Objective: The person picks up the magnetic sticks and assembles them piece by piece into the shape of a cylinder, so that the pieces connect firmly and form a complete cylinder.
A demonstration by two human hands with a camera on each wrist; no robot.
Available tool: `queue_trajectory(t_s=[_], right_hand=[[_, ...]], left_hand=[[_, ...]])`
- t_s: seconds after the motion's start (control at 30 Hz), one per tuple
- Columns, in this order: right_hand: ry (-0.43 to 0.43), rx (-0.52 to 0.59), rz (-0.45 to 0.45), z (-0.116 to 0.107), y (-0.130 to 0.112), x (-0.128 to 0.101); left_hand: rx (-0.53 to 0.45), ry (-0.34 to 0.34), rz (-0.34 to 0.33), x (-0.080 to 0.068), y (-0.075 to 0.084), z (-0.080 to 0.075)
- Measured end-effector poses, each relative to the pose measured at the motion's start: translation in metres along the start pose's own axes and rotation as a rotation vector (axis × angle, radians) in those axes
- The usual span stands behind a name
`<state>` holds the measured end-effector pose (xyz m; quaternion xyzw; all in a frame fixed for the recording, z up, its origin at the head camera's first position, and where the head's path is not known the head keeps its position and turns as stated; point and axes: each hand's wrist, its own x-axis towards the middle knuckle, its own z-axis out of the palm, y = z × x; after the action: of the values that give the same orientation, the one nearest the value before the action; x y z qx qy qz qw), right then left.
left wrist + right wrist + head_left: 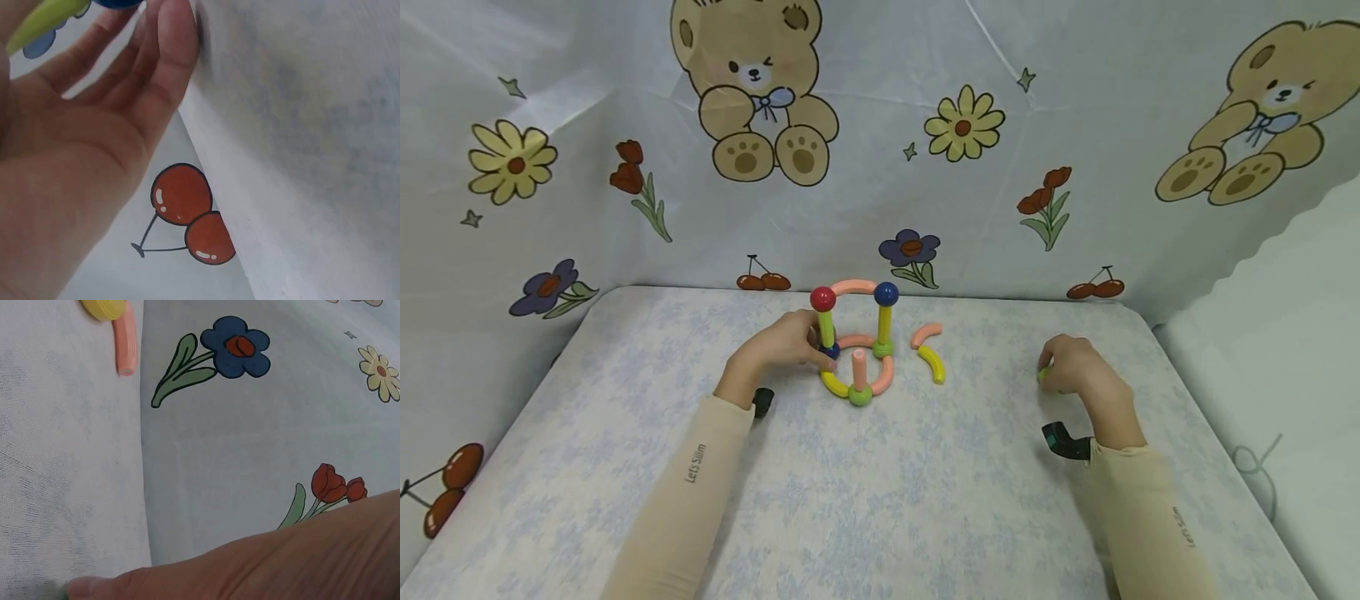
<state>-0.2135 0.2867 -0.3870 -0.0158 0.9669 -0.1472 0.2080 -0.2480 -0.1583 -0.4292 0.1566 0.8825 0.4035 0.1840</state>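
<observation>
A toy frame of balls, sticks and curved pieces stands near the far side of the table. My left hand [786, 340] holds its lower left corner, with thumb and fingers about a dark blue ball [831, 351]. Above that ball rises a green stick [826, 327] topped by a red ball [823, 299]. A yellow stick [884, 323] carries a second blue ball [886, 293], and a pink stick [859, 368] stands upright on a green ball [860, 396] in front. Off to the right, my right hand [1075, 367] pinches a small light green piece [1043, 375], mostly hidden by the fingers.
A loose pink curved piece [927, 333] and a yellow curved piece [932, 365] lie right of the frame. Behind the table [880, 517] hangs a cloth [865, 108] printed with bears and flowers. White material [1285, 358] lies along the right side.
</observation>
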Motion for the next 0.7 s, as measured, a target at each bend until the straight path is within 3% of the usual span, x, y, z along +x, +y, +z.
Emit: queue_trajectory(t_s=[0.13, 0.33, 0.5, 0.7], right_hand=[[0.026, 0.052, -0.010, 0.000, -0.002, 0.003], [0.122, 0.131, -0.141, -0.005, -0.020, -0.006], [0.258, 0.245, -0.287, 0.001, -0.055, -0.020], [0.413, 0.523, -0.514, 0.026, -0.108, -0.035]], left_hand=[[-0.014, -0.080, 0.064, 0.001, -0.001, -0.003], [0.001, -0.144, 0.122, 0.002, 0.000, -0.002], [0.014, -0.182, 0.135, 0.005, 0.001, 0.002], [0.049, -0.203, 0.159, 0.005, 0.006, 0.010]])
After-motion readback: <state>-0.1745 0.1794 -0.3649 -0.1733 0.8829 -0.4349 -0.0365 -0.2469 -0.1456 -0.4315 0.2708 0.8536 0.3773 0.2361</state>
